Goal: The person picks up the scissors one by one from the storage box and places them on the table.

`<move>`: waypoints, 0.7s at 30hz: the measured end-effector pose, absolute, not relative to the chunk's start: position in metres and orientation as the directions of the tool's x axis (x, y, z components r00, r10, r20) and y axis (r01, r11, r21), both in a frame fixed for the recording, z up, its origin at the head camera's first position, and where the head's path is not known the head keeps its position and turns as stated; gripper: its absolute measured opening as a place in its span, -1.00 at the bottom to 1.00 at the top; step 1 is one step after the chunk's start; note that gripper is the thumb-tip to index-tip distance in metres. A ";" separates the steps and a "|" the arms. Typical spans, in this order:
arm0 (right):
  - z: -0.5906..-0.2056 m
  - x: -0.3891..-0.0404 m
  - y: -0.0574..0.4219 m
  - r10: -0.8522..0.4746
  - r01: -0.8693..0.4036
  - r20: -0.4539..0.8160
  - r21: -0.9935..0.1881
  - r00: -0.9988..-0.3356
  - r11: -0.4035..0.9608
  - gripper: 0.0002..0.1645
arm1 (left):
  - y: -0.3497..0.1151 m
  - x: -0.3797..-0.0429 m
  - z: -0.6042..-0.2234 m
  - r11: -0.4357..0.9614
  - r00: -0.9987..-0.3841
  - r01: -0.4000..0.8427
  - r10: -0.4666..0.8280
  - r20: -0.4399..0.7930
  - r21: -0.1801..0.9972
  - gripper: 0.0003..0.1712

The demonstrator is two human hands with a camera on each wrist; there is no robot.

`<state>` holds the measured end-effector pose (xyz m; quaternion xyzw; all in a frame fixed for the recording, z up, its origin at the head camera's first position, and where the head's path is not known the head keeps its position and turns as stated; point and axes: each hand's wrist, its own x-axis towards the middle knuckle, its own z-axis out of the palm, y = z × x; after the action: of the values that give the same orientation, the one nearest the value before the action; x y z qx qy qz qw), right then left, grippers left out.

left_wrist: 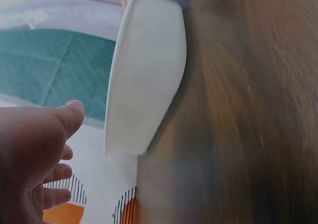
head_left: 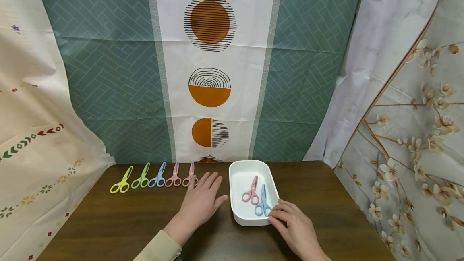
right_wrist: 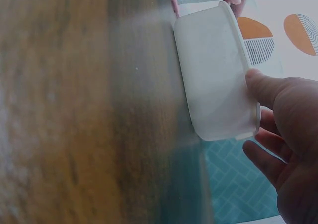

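A white rectangular tray (head_left: 250,221) stands on the table, with pink scissors (head_left: 251,191) and blue scissors (head_left: 262,202) lying inside. My right hand (head_left: 294,225) grips the tray's near right corner, thumb on the near side and fingers at the right rim. The right wrist view shows that thumb (right_wrist: 261,82) against the rim. Left of the tray, my left hand (head_left: 201,201) is held with fingers extended and nothing in it. Its fingertips are nearest to the rightmost pink scissors (head_left: 191,174) of a row, partly covering the handles in the head view.
The row continues leftward with other pink scissors (head_left: 175,175), blue scissors (head_left: 158,176), green scissors (head_left: 142,177) and yellow scissors (head_left: 123,181). They lie near the back edge of the dark wooden table (head_left: 108,224). A patterned curtain (head_left: 214,61) hangs behind it.
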<state>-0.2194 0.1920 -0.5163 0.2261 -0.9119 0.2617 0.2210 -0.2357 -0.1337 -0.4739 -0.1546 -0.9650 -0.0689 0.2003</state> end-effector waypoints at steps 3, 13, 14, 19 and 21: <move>-0.516 -0.220 0.192 -0.296 -0.530 0.523 -0.381 -0.799 0.758 -0.79 | -0.127 -0.234 -0.472 0.937 -0.865 0.344 0.288 0.412 0.067 -0.24; -0.518 -0.220 0.193 -0.301 -0.549 0.554 -0.359 -0.776 0.754 -0.78 | -0.107 -0.233 -0.467 0.926 -0.857 0.376 0.335 0.392 0.031 -0.24; -0.518 -0.220 0.193 -0.301 -0.550 0.555 -0.358 -0.775 0.755 -0.78 | -0.105 -0.233 -0.467 0.925 -0.856 0.378 0.338 0.390 0.027 -0.24; -0.518 -0.220 0.193 -0.303 -0.550 0.554 -0.356 -0.775 0.755 -0.79 | -0.096 -0.233 -0.465 0.921 -0.850 0.389 0.356 0.388 0.008 -0.24; -0.518 -0.221 0.193 -0.307 -0.552 0.551 -0.357 -0.776 0.754 -0.80 | -0.093 -0.233 -0.465 0.920 -0.847 0.393 0.363 0.387 -0.004 -0.24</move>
<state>-0.2205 0.1934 -0.5185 0.2370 -0.9060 0.2589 0.2366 -0.2326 -0.0928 -0.4645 -0.1967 -0.9603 -0.0378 0.1940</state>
